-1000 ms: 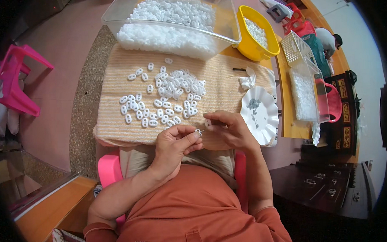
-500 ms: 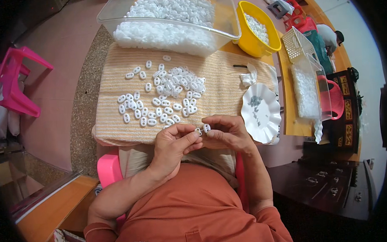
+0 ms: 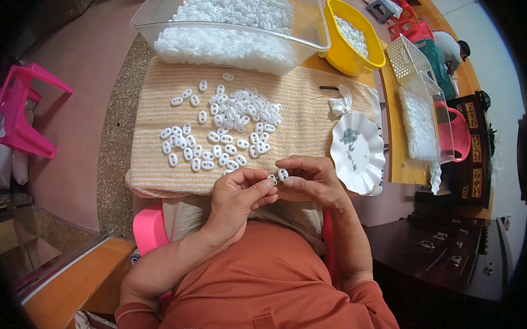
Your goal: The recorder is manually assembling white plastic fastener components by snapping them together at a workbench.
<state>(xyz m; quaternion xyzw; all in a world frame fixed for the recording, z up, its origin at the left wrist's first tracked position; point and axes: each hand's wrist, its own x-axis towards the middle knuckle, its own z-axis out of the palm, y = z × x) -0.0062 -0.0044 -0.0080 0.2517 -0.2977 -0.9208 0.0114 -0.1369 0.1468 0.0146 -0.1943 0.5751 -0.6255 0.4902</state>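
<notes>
Both hands meet over the near edge of a striped towel [image 3: 308, 128]. Between the thumb and forefinger of my left hand [image 3: 244, 191] is a small pale piece with holes [image 3: 273, 179]. My right hand [image 3: 310, 180] pinches a white oval plastic piece with two dark holes [image 3: 283, 174]. The two pieces are close together; whether they touch I cannot tell. Many similar white oval pieces [image 3: 238, 110] lie on the towel ahead, some heaped, some spread flat. Right of my right hand stands a white wavy-rimmed plate [image 3: 371, 175] with small grey bits on it.
A clear bin [image 3: 230, 49] full of white pieces stands at the far edge, beside a yellow basin [image 3: 376, 59]. Crumpled white tissue [image 3: 340, 105] and a black stick [image 3: 329, 88] lie behind the plate. A pink stool [image 3: 24, 115] stands left. Another person [image 3: 446, 51] is at the far right.
The view has shifted very slightly. Both hands keep their pinches, and the right hand's oval piece is turned a little.
</notes>
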